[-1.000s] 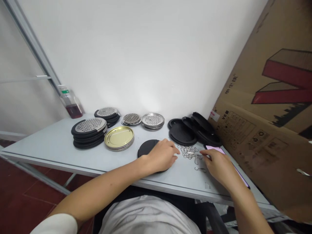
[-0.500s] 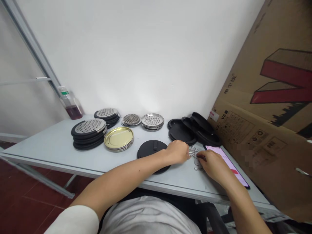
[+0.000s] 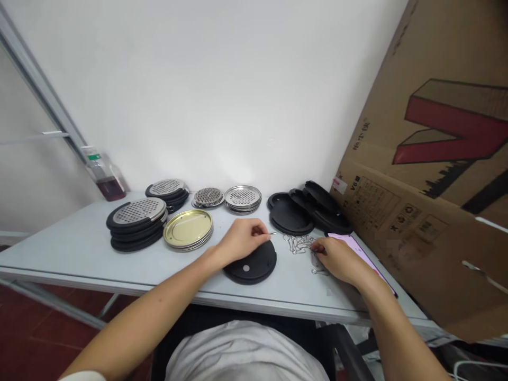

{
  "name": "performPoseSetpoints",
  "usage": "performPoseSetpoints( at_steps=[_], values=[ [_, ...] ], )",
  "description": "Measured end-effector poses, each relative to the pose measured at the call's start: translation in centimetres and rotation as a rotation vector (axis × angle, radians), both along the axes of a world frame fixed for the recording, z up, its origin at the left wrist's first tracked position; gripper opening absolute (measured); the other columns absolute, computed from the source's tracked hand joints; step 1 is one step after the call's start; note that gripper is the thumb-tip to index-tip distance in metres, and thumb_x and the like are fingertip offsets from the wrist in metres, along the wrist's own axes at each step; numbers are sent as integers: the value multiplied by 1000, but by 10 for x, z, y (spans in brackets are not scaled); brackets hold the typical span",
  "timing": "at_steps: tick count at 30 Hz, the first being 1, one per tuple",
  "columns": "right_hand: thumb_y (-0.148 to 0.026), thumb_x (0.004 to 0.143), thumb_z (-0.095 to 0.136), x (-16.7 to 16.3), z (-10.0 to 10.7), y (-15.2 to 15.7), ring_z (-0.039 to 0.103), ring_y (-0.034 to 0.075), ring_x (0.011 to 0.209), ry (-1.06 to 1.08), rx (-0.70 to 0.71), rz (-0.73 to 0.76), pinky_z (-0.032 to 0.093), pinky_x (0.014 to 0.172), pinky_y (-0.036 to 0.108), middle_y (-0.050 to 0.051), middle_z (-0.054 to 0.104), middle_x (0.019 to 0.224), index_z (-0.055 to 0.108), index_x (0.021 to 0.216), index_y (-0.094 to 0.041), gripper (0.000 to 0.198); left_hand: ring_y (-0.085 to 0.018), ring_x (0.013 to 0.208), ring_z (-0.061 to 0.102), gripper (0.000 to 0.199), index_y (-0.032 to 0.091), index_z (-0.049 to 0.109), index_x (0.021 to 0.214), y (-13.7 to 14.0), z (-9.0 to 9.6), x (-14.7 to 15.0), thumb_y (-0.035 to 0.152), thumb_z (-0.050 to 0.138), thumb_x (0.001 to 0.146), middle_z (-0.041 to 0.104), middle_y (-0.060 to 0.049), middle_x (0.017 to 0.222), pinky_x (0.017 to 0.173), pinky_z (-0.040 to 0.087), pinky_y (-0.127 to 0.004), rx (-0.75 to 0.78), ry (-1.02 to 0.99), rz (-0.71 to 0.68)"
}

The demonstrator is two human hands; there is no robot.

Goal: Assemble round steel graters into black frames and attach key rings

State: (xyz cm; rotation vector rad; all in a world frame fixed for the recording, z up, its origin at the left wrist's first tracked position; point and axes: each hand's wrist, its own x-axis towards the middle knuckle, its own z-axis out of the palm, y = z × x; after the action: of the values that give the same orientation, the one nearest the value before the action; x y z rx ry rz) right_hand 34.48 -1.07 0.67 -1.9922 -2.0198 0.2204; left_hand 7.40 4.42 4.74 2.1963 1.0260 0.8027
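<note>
Over a black round disc (image 3: 257,264) on the table, my left hand (image 3: 242,241) pinches a small metal wire clip (image 3: 272,233), its thin end poking out past the fingertips. The disc's upper part is hidden by this hand; a pale round spot shows near its front. My right hand (image 3: 337,256) is at the right end of a loose pile of metal wire clips (image 3: 296,243). Its thumb and fingers are pressed together, and what lies between them is hidden. A single clip (image 3: 319,272) lies just below that hand.
Black round holders (image 3: 291,217) lie behind the clips. A phone (image 3: 365,259) sits beside a large cardboard box (image 3: 389,222). Leftward are gold lids (image 3: 188,230), grater discs (image 3: 242,197), black-rimmed graters (image 3: 137,222) and a bottle (image 3: 107,182).
My left hand has moved left from the clip pile to above the black disc, carrying a wire clip. My right hand stays by the pile. The view has shifted slightly.
</note>
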Motion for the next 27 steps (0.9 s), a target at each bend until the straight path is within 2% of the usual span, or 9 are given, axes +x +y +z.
performPoseSetpoints(
  at_steps=[5,10,14,16,18,22,27],
  values=[
    [-8,71,53,5,-2,1,66,22,79,40,10,12,43,69,28,5,74,82,74,84,-22,28,-20,85,65,16,22,75,84,2,-5,-52,36,65,83,74,-2,88,79,49,-31,100,57,18],
    [-17,73,56,2,7,-2,66,20,68,92,33,14,44,63,29,1,73,72,73,72,-24,18,-21,94,64,11,25,75,86,3,-16,-62,31,66,85,75,-2,90,90,48,-34,168,22,-69],
    [-25,77,57,-34,25,3,67,20,62,343,89,0,48,61,29,1,72,66,74,79,-23,17,-19,93,65,9,24,76,86,3,-24,-59,26,68,84,75,-1,90,90,48,-32,174,-38,-65],
    [-29,79,57,-64,32,9,68,19,61,583,81,127,51,61,30,3,72,67,74,86,-22,20,-18,91,66,8,23,76,85,2,-26,-58,25,69,82,75,-2,91,89,49,-31,150,-73,-38],
    [-33,78,62,-94,35,17,70,20,64,760,81,230,54,64,31,5,74,75,75,85,-19,20,-18,89,67,8,22,76,85,0,-26,-58,25,70,81,74,-2,90,87,50,-30,106,-113,-14],
    [-39,74,71,-133,31,27,69,22,70,795,160,210,54,68,33,6,74,74,75,79,-19,21,-19,87,68,12,20,77,85,-4,-24,-58,29,73,78,75,-3,88,85,51,-30,18,-174,13],
    [-44,71,75,-136,21,26,68,24,86,853,238,267,53,72,33,10,73,92,75,70,-20,24,-18,86,68,17,20,77,86,-6,-23,-55,33,77,75,75,-3,89,83,51,-27,-11,-236,12]
  ],
)
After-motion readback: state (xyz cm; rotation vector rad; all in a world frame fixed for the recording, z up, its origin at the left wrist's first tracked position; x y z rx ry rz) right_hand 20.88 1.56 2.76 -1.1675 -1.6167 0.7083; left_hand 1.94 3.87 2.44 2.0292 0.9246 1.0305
